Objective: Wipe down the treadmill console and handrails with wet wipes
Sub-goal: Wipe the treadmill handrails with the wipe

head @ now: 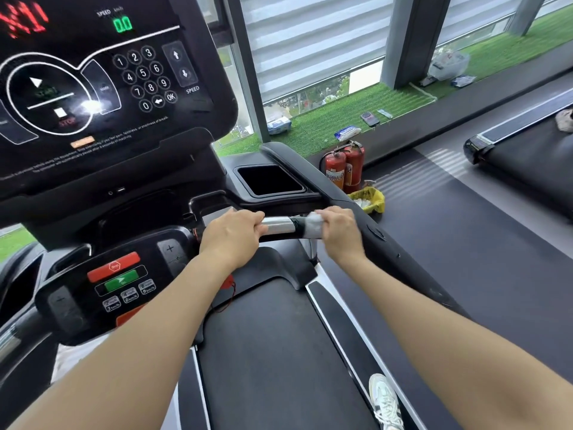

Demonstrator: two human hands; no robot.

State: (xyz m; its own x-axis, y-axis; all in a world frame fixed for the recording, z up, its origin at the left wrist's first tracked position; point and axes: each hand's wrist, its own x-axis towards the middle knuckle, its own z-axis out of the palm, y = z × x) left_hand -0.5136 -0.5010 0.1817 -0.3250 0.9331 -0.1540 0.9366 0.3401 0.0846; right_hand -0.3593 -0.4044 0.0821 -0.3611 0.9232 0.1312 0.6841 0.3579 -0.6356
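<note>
Overhead, console [93,88] reads "SPEED 0.0", "STOP"

Two red extinguishers [344,170] beside yellow bag [370,201]; phone [370,118] on turf.

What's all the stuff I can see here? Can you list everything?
console: one, black, lit keypad, upper left
handrail: one, silver and black, centre
wipe: one, white, wrapped round the handrail
control panel: one, black with red and green buttons, lower left
cup holder: one, black, right of the console
belt: one, black, bottom centre
extinguishers: two, red, on the floor by the window
yellow bag: one, beside the extinguishers
wipe packs: two, white and blue, on the green ledge
phone: one, dark, on the ledge
shoe: one, white, bottom right
left hand: grips the handrail
right hand: holds the wipe
</note>
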